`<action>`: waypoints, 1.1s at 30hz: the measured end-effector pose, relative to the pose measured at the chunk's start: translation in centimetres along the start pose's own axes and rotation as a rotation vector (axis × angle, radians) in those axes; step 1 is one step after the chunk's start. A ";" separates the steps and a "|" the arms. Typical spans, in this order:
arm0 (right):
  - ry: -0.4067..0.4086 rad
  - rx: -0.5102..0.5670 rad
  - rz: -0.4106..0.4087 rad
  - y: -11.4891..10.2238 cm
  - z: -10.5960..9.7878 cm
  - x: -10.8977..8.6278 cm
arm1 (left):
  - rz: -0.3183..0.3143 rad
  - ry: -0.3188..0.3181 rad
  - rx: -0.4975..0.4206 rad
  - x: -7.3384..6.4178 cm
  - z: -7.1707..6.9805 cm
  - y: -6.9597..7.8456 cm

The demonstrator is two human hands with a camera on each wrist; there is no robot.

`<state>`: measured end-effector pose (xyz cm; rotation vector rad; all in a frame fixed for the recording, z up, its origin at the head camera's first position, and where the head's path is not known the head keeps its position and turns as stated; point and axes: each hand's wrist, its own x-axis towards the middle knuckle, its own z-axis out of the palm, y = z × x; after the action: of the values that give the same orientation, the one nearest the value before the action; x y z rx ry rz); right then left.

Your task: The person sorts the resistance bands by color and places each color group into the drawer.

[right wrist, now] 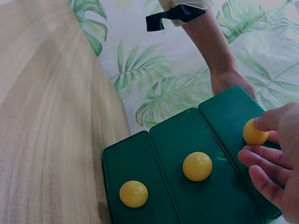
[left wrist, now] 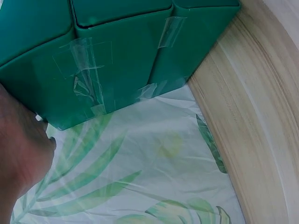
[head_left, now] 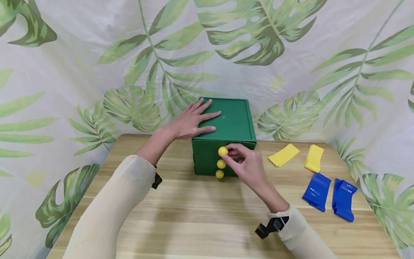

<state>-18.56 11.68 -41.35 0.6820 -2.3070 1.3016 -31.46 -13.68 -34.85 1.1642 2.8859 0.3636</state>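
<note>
A green box with three stacked drawers (head_left: 207,158) stands at the back of the table, each drawer front carrying a round yellow knob. Flat on its top lies my left hand (head_left: 191,120), fingers spread. Thumb and fingers of my right hand (head_left: 248,164) pinch the top knob (right wrist: 255,132). Below it, the middle knob (right wrist: 197,166) and the bottom knob (right wrist: 133,194) are untouched. All three drawer fronts look flush in the right wrist view. Clear tape (left wrist: 84,60) shows on the green surface in the left wrist view. The drawers' insides are hidden.
Right of the box lie two folded yellow bands (head_left: 284,155) (head_left: 314,158). Two folded blue bands (head_left: 317,191) (head_left: 344,199) lie nearer the table's right edge. A leaf-patterned cloth (head_left: 181,43) hangs right behind the wooden table (head_left: 194,219).
</note>
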 end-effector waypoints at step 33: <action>-0.053 0.003 -0.010 2.4 0.3 -2.3 | -0.012 0.027 -0.051 0.0 0.6 0.1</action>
<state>-18.16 13.00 -44.36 0.7366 -2.3411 1.2976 -31.35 -13.49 -35.40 1.1432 2.8867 0.4534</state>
